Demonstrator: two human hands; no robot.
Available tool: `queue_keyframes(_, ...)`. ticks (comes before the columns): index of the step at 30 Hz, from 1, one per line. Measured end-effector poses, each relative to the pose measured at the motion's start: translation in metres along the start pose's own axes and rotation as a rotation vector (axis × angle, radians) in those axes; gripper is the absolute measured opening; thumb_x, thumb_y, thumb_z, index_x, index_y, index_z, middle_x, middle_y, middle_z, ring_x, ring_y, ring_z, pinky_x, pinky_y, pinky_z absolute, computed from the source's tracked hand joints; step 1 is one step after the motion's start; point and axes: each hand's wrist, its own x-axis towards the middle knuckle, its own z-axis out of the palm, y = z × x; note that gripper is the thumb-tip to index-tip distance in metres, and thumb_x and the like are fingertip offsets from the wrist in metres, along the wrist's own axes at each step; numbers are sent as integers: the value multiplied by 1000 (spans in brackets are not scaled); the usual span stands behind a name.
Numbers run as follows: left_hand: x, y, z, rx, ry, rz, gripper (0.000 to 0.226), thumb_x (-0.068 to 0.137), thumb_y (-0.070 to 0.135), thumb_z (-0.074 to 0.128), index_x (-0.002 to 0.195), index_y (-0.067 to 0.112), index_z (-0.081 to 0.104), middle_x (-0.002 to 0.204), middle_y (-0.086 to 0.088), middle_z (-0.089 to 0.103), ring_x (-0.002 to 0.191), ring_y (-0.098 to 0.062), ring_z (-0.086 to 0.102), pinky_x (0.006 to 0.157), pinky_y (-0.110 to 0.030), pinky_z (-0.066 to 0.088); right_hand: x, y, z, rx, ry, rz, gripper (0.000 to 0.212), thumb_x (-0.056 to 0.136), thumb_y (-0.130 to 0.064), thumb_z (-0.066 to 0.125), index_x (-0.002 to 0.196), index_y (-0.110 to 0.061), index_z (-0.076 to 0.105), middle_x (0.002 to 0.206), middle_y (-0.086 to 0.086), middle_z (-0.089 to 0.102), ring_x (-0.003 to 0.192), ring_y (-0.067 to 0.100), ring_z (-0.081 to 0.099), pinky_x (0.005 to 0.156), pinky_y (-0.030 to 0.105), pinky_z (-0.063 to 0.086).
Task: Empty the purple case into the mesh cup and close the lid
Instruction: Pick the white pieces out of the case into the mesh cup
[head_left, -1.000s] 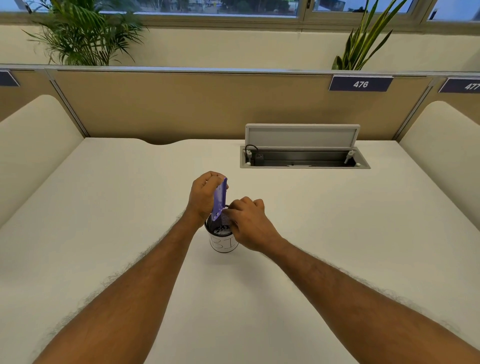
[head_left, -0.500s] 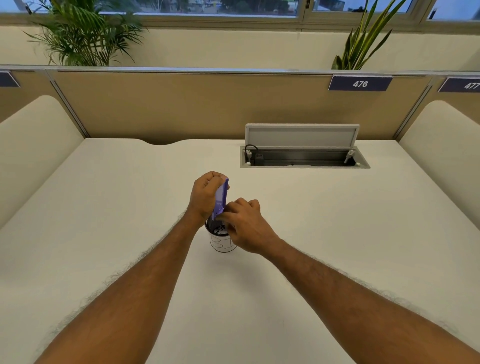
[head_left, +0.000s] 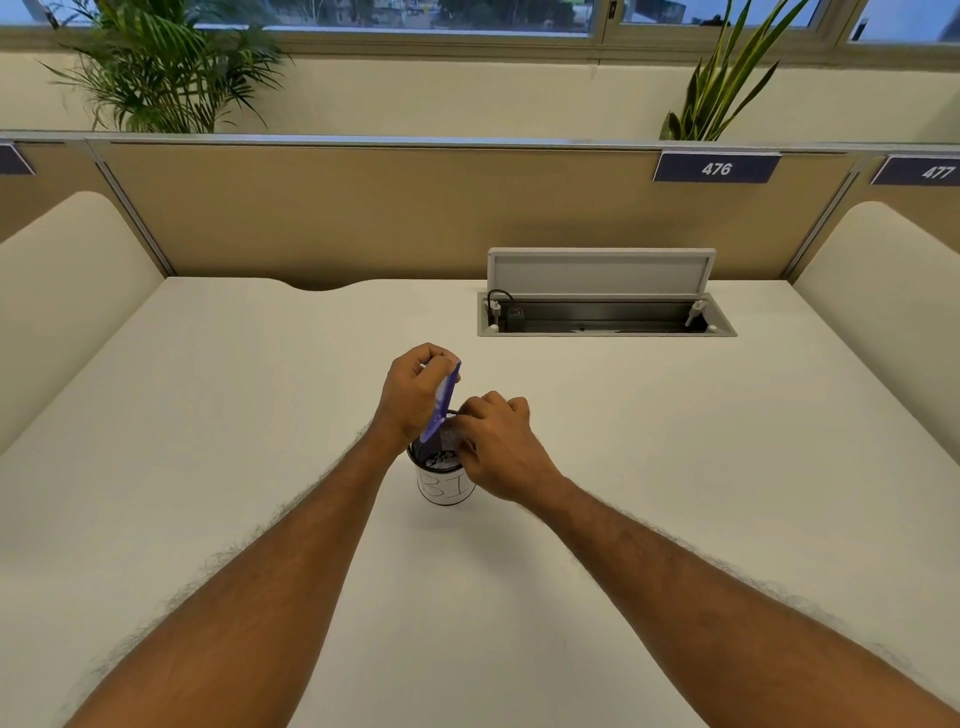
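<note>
A small black mesh cup (head_left: 445, 486) with a white label around it stands mid-desk. My left hand (head_left: 413, 393) grips a flat purple case (head_left: 442, 404) and holds it steeply tilted, its lower end just over the cup's mouth. My right hand (head_left: 497, 447) is curled against the cup's right rim, fingertips close to the case's lower end; whether they pinch anything is hidden. Small pale items lie in the bottom of the cup. The case's lid is not visible from here.
The white desk (head_left: 234, 467) is walled by a tan partition (head_left: 363, 208). An open cable hatch (head_left: 602, 312) with a raised flap sits at the back right. Cream side dividers (head_left: 67, 291) flank the desk. Plants stand behind the partition.
My right hand has crept slightly up and left along the cup's rim toward the case. The case has stayed tilted over the cup in my left hand.
</note>
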Motion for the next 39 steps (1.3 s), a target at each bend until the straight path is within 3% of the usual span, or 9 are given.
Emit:
queue_keyframes(3,-2,5,2,28,-10,13,18,96,10,44,99,1,60,99,-15,64,89,-27,59,79,-34,48,3,4,-1,6,14,65,28,89,-19,53,114,-24,64,101,2,64,98,23,49,84,42,31)
queue_keyframes(11,-3,8,3,68,-7,30,21,96,10,46,101,-4,61,101,-21,65,90,-30,58,85,-40,48,6,4,-1,-9,-31,39,27,92,-19,50,113,-26,65,98,2,64,95,23,48,83,41,31)
queue_keyframes(17,-2,6,0,17,-30,15,15,94,15,48,95,5,59,94,-9,63,86,-25,59,76,-31,49,7,1,-3,7,-45,9,29,91,-16,50,112,-30,66,94,2,63,93,22,48,84,41,33)
queue_keyframes(20,-2,5,-5,-27,-24,19,36,85,27,44,99,-3,59,91,-9,61,78,-19,58,67,-18,50,8,5,-7,-4,-38,12,23,91,-19,54,108,-25,69,94,2,63,93,23,48,83,40,31)
queue_keyframes(22,1,-1,-11,-31,-7,28,37,91,23,42,103,-9,58,93,-12,61,77,-21,57,67,-14,50,8,9,-12,9,5,26,20,91,-21,55,104,-22,71,94,2,64,93,23,49,82,37,29)
queue_keyframes(25,3,-8,-17,-186,30,-62,30,98,20,38,100,-3,58,89,-14,62,73,-18,58,63,-19,52,9,15,-21,49,55,62,17,92,-20,57,101,-20,72,96,0,66,94,21,50,81,34,28)
queue_keyframes(28,0,-8,-18,-461,95,-211,25,80,37,51,87,16,63,75,-1,66,66,-14,61,61,-25,52,8,21,-29,106,42,97,15,92,-20,58,100,-20,71,98,-1,68,96,20,52,83,35,33)
queue_keyframes(33,-5,-10,-19,-728,115,-295,25,81,38,51,85,17,63,72,0,67,66,-16,60,63,-27,51,2,23,-34,157,34,103,13,91,-20,60,98,-21,70,95,-2,68,96,19,53,86,38,37)
queue_keyframes(39,-8,-12,-18,-863,152,-342,31,86,43,45,83,19,65,69,1,69,64,-15,62,62,-26,54,-3,8,-26,146,-4,-8,33,93,-20,55,125,-26,58,93,2,62,91,21,48,81,38,35)
